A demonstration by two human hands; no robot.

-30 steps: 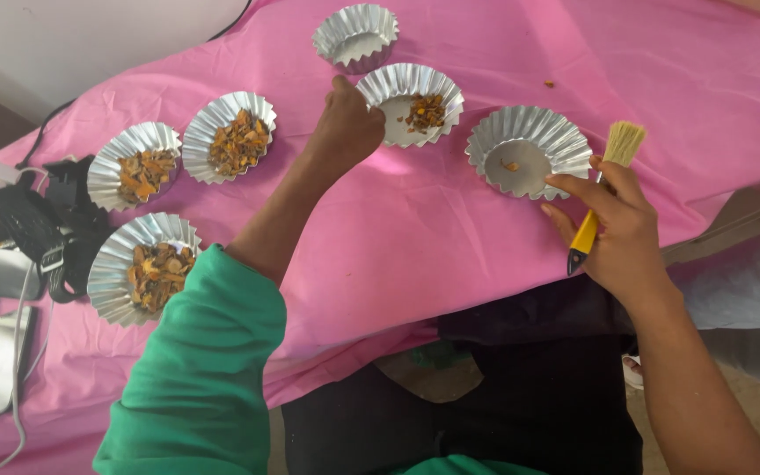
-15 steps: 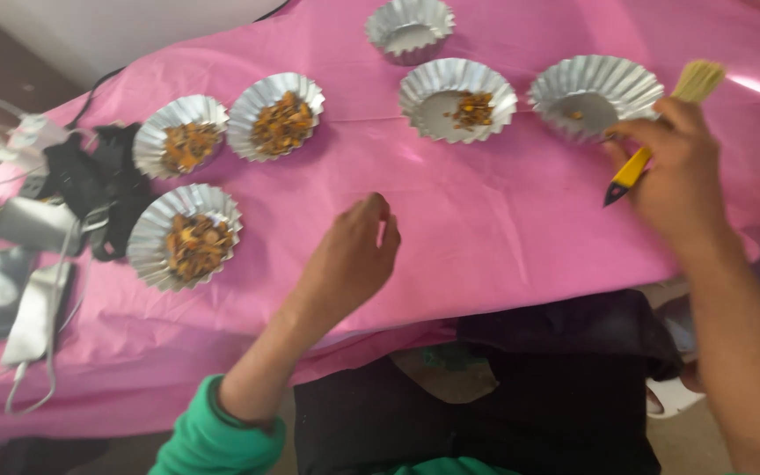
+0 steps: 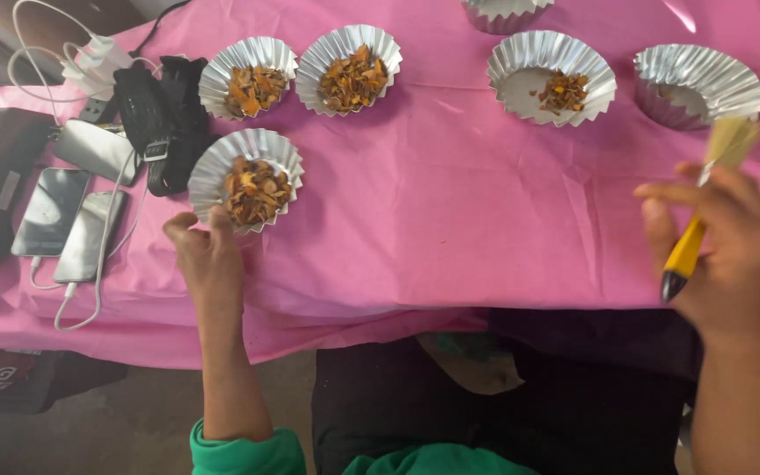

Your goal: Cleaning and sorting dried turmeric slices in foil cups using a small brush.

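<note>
The left hand (image 3: 210, 255) lies palm down at the near edge of the worktop, its fingertips touching the near rim of a fluted foil cup (image 3: 246, 179). This cup is round and silver with a crimped, flaring wall, stands upright on the pink cover, and holds a heap of brown and orange dried pieces (their kind is hard to tell).

The right hand (image 3: 721, 246) is closed around a small brush (image 3: 702, 209), which has a yellow handle with a dark tip at its lower end and a tuft of pale straw-coloured bristles at the top. The brush is tilted, bristles up and away from the person, and is somewhat blurred.
</note>
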